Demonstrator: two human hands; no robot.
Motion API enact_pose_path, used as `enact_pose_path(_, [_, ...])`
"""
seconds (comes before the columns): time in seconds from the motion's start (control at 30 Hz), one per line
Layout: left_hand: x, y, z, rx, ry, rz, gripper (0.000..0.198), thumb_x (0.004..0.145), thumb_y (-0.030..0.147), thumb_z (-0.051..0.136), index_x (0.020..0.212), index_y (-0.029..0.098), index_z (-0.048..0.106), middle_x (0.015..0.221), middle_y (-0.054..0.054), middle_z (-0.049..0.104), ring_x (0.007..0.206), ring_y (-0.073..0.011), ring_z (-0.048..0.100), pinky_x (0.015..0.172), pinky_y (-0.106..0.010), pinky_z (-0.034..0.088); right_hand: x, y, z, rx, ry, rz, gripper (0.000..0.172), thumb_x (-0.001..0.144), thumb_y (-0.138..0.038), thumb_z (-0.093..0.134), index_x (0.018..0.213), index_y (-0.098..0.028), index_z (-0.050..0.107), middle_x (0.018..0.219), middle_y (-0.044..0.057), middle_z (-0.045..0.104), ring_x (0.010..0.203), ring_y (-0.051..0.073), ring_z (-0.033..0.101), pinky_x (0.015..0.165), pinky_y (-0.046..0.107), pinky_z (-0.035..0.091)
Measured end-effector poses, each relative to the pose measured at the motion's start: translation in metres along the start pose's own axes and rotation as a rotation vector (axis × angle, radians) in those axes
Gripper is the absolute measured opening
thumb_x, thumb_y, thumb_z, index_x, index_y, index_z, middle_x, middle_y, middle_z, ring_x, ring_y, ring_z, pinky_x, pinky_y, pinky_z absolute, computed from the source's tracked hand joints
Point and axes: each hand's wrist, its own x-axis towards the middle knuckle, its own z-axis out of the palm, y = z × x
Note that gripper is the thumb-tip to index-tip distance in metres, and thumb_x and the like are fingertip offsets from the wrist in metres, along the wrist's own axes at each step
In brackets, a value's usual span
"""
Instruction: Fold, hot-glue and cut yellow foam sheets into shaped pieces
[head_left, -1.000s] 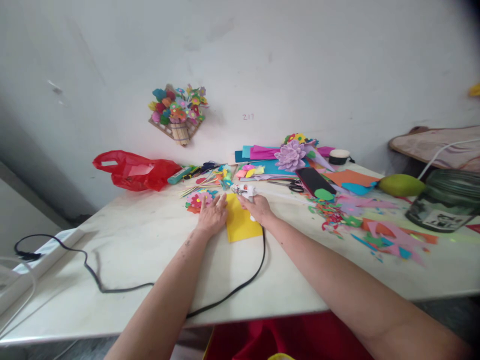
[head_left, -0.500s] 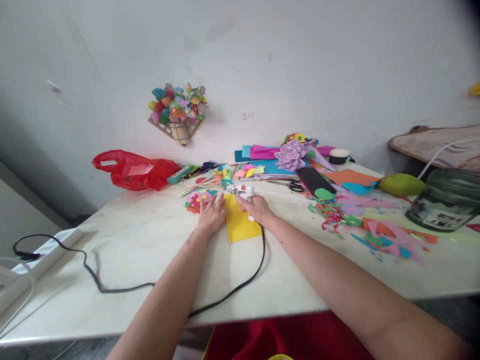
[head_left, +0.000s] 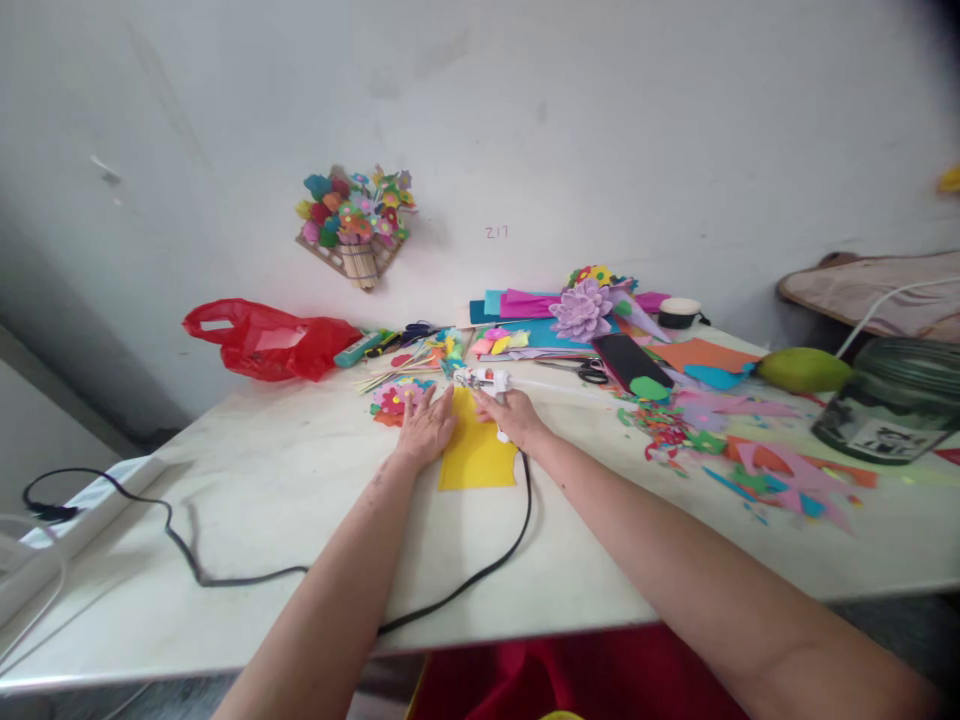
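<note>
My right hand [head_left: 514, 418] grips a white hot glue gun [head_left: 491, 379], its nozzle facing left over the top of a yellow sheet [head_left: 478, 455]. The sheet lies flat on the table, and part of its upper right is covered by this hand. My left hand [head_left: 424, 428] rests palm down with fingers stretched out, its fingertips along the sheet's upper left edge. Just beyond that hand sits a bunch of colourful cut flowers [head_left: 395, 402], partly hidden by the fingers. A black cord [head_left: 480, 575] runs from the glue gun under my left forearm.
At the back left lie a red plastic bag [head_left: 277, 345] and thin sticks [head_left: 382, 376]. Scissors [head_left: 589, 371], a dark phone [head_left: 628, 360] and paper scraps [head_left: 787, 480] spread rightward. A glass jar [head_left: 892, 405] stands at the right; a power strip [head_left: 90, 510] is at the left.
The yellow sheet has turned slightly, its lower edge shifting left and now lying more level. Both hands stay nearly in place, the glue gun still in the right one.
</note>
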Motion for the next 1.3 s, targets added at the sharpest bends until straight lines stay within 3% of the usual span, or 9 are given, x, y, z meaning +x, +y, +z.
enact_pose_path(0.2, [0.003, 0.002, 0.001, 0.021, -0.043, -0.029, 0.052, 0.085, 0.032, 0.02, 0.137, 0.027, 0.02, 0.139, 0.003, 0.031, 0.131, -0.0183, 0.017, 0.105, -0.049, -0.003, 0.004, 0.006, -0.001, 0.193, 0.007, 0.039, 0.044, 0.072, -0.052, 0.056, 0.091, -0.012, 0.062, 0.07, 0.007, 0.066, 0.058, 0.015, 0.064, 0.051, 0.019, 0.048])
enact_pose_path(0.43, [0.005, 0.005, 0.003, 0.021, -0.089, -0.015, 0.053, 0.085, 0.036, 0.02, 0.137, 0.024, 0.019, 0.142, 0.003, 0.024, 0.133, -0.0199, 0.006, 0.104, -0.05, -0.004, 0.003, 0.004, -0.001, 0.27, 0.033, 0.1, 0.038, 0.072, -0.047, 0.058, 0.084, -0.011, 0.061, 0.069, 0.007, 0.065, 0.056, 0.014, 0.064, 0.048, 0.018, 0.048])
enact_pose_path(0.6, [0.011, -0.002, -0.005, -0.111, -0.093, -0.036, 0.045, 0.085, 0.033, 0.026, 0.129, 0.029, 0.036, 0.137, 0.0, 0.035, 0.128, -0.0204, 0.025, 0.103, -0.051, 0.007, 0.003, 0.002, -0.004, 0.348, 0.05, 0.106, 0.037, 0.072, -0.046, 0.059, 0.084, -0.011, 0.059, 0.066, 0.006, 0.064, 0.051, 0.012, 0.062, 0.048, 0.018, 0.048])
enact_pose_path(0.7, [0.017, -0.004, -0.015, -0.288, 0.074, -0.148, 0.041, 0.079, 0.038, 0.042, 0.117, 0.026, 0.05, 0.112, -0.003, 0.061, 0.112, -0.0205, 0.047, 0.098, -0.041, 0.026, 0.003, 0.0, -0.01, 0.383, 0.07, 0.119, 0.038, 0.073, -0.047, 0.058, 0.087, -0.012, 0.058, 0.067, 0.005, 0.063, 0.049, 0.011, 0.061, 0.042, 0.017, 0.045])
enact_pose_path(0.8, [0.019, 0.001, -0.02, -0.446, 0.302, -0.365, 0.031, 0.072, 0.039, 0.051, 0.092, 0.02, 0.063, 0.087, -0.005, 0.068, 0.085, -0.0189, 0.06, 0.076, -0.029, 0.043, 0.003, -0.001, -0.017, 0.39, 0.1, 0.131, 0.04, 0.074, -0.049, 0.056, 0.091, -0.013, 0.056, 0.069, 0.004, 0.063, 0.044, 0.01, 0.059, 0.037, 0.017, 0.042])
enact_pose_path(0.9, [0.017, 0.01, -0.019, -0.553, 0.378, -0.47, 0.025, 0.07, 0.039, 0.051, 0.071, 0.018, 0.065, 0.068, -0.005, 0.067, 0.068, -0.0175, 0.061, 0.064, -0.026, 0.042, 0.004, -0.003, -0.022, 0.332, 0.137, 0.13, 0.041, 0.074, -0.05, 0.054, 0.092, -0.013, 0.056, 0.07, 0.004, 0.064, 0.04, 0.009, 0.056, 0.033, 0.016, 0.039])
enact_pose_path(1.1, [0.012, 0.018, -0.017, -0.729, 0.361, -0.349, 0.033, 0.074, 0.04, 0.043, 0.055, 0.017, 0.058, 0.051, -0.002, 0.06, 0.051, -0.0132, 0.056, 0.055, -0.023, 0.04, 0.009, 0.001, -0.025, 0.042, 0.172, 0.067, 0.042, 0.075, -0.052, 0.05, 0.09, -0.014, 0.059, 0.071, 0.005, 0.064, 0.038, 0.008, 0.054, 0.034, 0.017, 0.039])
enact_pose_path(1.2, [0.01, 0.014, -0.02, -0.695, 0.347, -0.373, 0.036, 0.077, 0.041, 0.036, 0.057, 0.018, 0.056, 0.048, -0.001, 0.058, 0.051, -0.0136, 0.055, 0.055, -0.023, 0.039, 0.012, 0.004, -0.028, -0.122, 0.204, 0.035, 0.043, 0.076, -0.053, 0.049, 0.095, -0.016, 0.059, 0.07, 0.003, 0.064, 0.038, 0.009, 0.054, 0.038, 0.019, 0.041])
enact_pose_path(1.3, [0.007, 0.011, -0.025, -0.555, 0.311, -0.504, 0.044, 0.08, 0.042, 0.027, 0.056, 0.02, 0.056, 0.05, -0.003, 0.059, 0.057, -0.0163, 0.057, 0.056, -0.026, 0.039, 0.011, 0.001, -0.031, -0.248, 0.229, 0.052, 0.044, 0.076, -0.054, 0.047, 0.098, -0.019, 0.059, 0.067, 0.002, 0.064, 0.037, 0.008, 0.052, 0.042, 0.02, 0.042])
